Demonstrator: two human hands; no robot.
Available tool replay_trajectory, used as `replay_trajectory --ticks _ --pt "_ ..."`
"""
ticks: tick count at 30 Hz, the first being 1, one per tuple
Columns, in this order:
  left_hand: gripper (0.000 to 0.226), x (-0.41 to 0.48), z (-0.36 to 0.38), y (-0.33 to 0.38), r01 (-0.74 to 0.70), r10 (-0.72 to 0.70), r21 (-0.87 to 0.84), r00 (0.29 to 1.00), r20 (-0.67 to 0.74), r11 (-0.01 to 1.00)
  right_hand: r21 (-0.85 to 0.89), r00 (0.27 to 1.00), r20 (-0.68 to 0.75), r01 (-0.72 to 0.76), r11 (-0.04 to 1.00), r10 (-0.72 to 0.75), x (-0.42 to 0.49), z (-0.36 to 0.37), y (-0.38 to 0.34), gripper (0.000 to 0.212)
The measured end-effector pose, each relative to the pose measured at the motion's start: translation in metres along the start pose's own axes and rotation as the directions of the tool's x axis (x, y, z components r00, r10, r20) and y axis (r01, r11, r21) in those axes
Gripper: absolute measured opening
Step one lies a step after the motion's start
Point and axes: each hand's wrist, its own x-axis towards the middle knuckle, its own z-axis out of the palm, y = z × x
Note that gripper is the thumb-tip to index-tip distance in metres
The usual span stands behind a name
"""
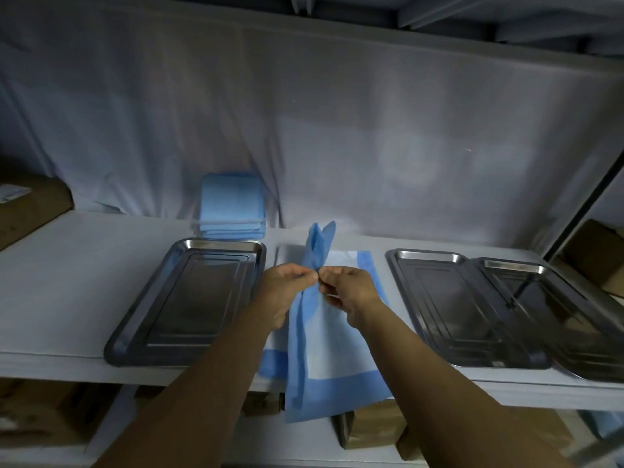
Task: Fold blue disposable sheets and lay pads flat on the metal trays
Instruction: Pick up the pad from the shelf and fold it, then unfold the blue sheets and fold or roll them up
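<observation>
My left hand (287, 292) and my right hand (351, 292) meet at the middle of the shelf, both pinching one blue disposable sheet (305, 349). The sheet is gathered narrow: its top sticks up behind my fingers and its lower part hangs over the shelf's front edge. Under it lies a white pad with a blue border (351, 366), flat on the shelf between the trays. An empty metal tray (135, 332) lies to the left. Two more metal trays (405, 285) (553, 275) lie to the right, overlapping. A stack of folded blue sheets (231, 207) stands behind the left tray.
The white shelf (60, 282) is backed by a draped white cloth (304, 130). A brown cardboard box (30, 204) stands at the far left, another at the far right (597, 255). More boxes sit on the lower shelf (374, 427). A dark upright post (580, 211) borders the right side.
</observation>
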Motion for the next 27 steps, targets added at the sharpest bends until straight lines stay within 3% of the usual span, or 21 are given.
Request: replay_trajectory --ticks 2,6,10,14,17,20,22,23,24,25,26,27 --pt "0.003 -0.003 0.001 0.003 0.019 -0.019 -0.010 1.000 0.002 1.000 -0.011 1.000 0.003 0.002 1.000 -0.002 -0.001 -0.001 0.000 0.016" --pt "0.032 -0.008 0.003 0.007 0.064 -0.059 -0.073 0.996 0.070 0.995 0.018 0.999 0.049 0.011 1.000 -0.012 -0.006 -0.003 -0.002 0.011" --pt "0.036 -0.015 0.006 0.012 0.086 -0.074 -0.170 0.994 0.076 0.982 -0.043 0.995 0.094 -0.025 0.999 0.029 -0.016 -0.005 -0.005 0.021" --pt "0.021 -0.022 0.005 0.013 0.095 -0.076 -0.188 0.991 0.109 0.978 -0.193 1.000 -0.013 -0.023 0.981 0.021 -0.018 -0.014 -0.008 0.007" --pt "0.018 -0.024 0.001 0.014 0.076 -0.071 -0.152 0.997 0.038 0.985 -0.314 0.987 -0.162 -0.027 0.949 -0.025 -0.014 -0.031 -0.012 0.022" --pt "0.023 -0.021 -0.012 0.013 0.084 -0.088 -0.048 0.990 -0.106 0.995 -0.408 0.943 -0.305 -0.006 0.913 -0.130 -0.014 -0.059 -0.021 0.010" --pt "0.031 -0.017 -0.011 0.004 0.110 -0.099 0.036 0.966 -0.238 0.993 -0.420 0.895 -0.403 0.007 0.908 -0.193 -0.016 -0.080 -0.026 0.018" --pt "0.027 -0.019 -0.009 0.005 0.113 -0.100 0.013 0.922 -0.375 0.994 -0.414 0.881 -0.426 0.011 0.910 -0.204 -0.019 -0.088 -0.029 0.016" --pt "0.021 -0.021 -0.009 0.005 0.155 -0.028 0.223 0.872 -0.488 0.962 -0.389 0.880 -0.433 0.015 0.921 -0.197 -0.023 -0.093 -0.033 0.013" --pt "0.014 -0.025 -0.009 0.005 0.111 0.113 0.332 0.801 -0.588 0.937 -0.355 0.884 -0.434 0.010 0.935 -0.174 -0.026 -0.098 -0.035 0.016" --pt "0.019 -0.031 -0.006 0.010 0.192 0.128 0.505 0.837 -0.532 0.841 -0.304 0.891 -0.430 0.009 0.953 -0.146 -0.028 -0.102 -0.037 0.023" --pt "0.037 -0.033 0.000 0.008 0.102 0.172 0.595 0.906 -0.386 0.797 -0.236 0.905 -0.414 0.002 0.972 -0.102 -0.032 -0.102 -0.038 0.027"
